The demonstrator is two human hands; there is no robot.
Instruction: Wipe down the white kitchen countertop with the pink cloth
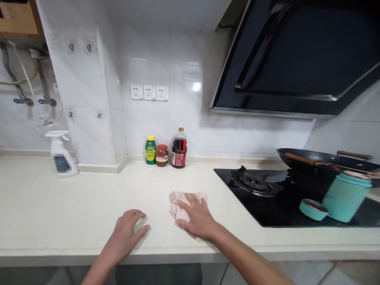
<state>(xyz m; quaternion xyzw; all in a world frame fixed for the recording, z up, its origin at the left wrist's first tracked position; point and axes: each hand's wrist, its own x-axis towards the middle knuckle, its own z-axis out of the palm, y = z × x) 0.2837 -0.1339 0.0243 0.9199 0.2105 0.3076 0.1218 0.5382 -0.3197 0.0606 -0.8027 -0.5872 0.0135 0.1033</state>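
Observation:
My right hand (196, 217) lies on a pale pink cloth (181, 213) on the white countertop (89, 206). Its fingers are spread and press the cloth flat; part of the cloth is hidden beneath the palm. To the left, my left hand (129, 229) is over the counter near its front edge, fingers apart and slightly curved, with nothing in it. Whether it touches the surface I cannot tell. A gap of bare counter separates this hand from the cloth.
Against the back wall stand a green bottle (151, 151), a red-lidded jar (162, 156) and a dark sauce bottle (179, 150). A spray bottle (61, 156) is at left. The black gas stove (267, 211) at right bears a wok (299, 161), a turquoise canister (346, 198) and its small turquoise lid (313, 210).

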